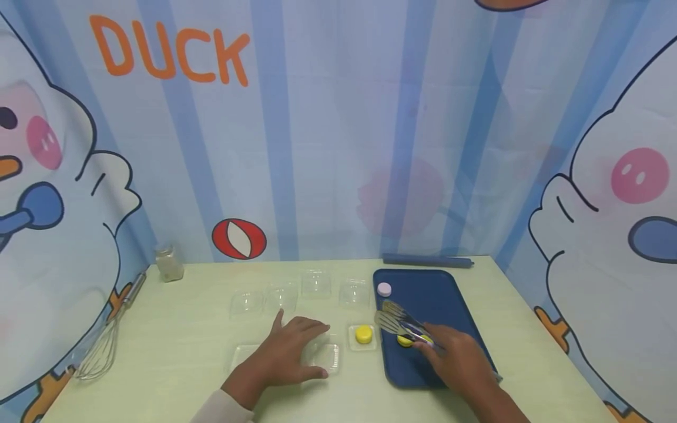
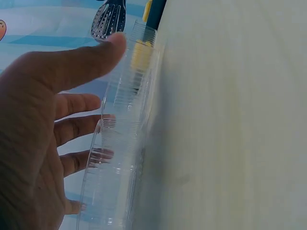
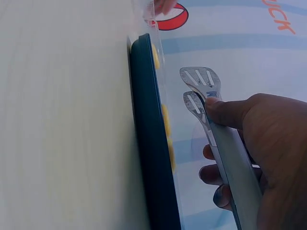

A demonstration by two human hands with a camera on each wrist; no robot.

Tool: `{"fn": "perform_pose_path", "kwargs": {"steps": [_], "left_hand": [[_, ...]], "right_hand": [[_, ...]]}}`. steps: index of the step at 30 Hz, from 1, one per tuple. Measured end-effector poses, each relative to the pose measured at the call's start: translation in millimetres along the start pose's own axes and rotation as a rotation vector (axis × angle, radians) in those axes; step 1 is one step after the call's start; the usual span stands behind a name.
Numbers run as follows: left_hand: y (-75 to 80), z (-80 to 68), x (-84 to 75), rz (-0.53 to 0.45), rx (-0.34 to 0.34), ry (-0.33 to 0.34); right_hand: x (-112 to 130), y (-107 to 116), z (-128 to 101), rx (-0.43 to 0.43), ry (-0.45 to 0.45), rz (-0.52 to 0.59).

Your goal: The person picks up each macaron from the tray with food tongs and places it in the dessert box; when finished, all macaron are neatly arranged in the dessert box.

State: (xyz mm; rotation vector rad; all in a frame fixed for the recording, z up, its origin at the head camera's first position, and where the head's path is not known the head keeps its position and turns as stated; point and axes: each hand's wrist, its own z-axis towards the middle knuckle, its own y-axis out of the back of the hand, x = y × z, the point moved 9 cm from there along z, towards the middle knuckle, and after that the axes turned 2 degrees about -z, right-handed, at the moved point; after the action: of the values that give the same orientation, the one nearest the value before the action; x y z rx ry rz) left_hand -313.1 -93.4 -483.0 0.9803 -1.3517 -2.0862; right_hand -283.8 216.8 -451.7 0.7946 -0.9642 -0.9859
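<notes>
So the left hand lies flat with fingers spread on a clear plastic box near the front of the surface, looks like it's pinning the flimsy thing so it won't slide. The right hand has its fingers wrapped round metal tongs, tips slightly apart and hovering over the blue tray, right above a yellow cake that sits there. Another yellow cake already sits in a small clear box beside the tray, and a pink one waits at the tray's far corner. Empty boxes are lined up behind, handy to grab.
</notes>
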Motion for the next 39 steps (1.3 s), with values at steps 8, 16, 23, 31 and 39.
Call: {"fn": "perform_pose_path", "kwargs": {"steps": [8, 16, 23, 31, 39], "left_hand": [[1.1, 1.7, -1.7, -0.017, -0.021, -0.011], [-3.5, 8.8, 8.6, 0.01, -0.025, 0.06], [-5.8, 10.6, 15.0, 0.006, -0.037, 0.094], [-8.5, 13.1, 18.6, -0.021, -0.039, 0.118], [-7.7, 12.2, 25.0, -0.007, -0.034, 0.149]], "right_hand": [[-18, 4, 1, 0.05, -0.071, -0.026], [-32, 11, -1, 0.039, -0.107, -0.026], [-42, 9, -5, 0.087, -0.08, -0.003], [-44, 3, -7, 0.14, -0.043, -0.005], [-42, 0, -5, 0.166, -0.033, -0.01]]}}
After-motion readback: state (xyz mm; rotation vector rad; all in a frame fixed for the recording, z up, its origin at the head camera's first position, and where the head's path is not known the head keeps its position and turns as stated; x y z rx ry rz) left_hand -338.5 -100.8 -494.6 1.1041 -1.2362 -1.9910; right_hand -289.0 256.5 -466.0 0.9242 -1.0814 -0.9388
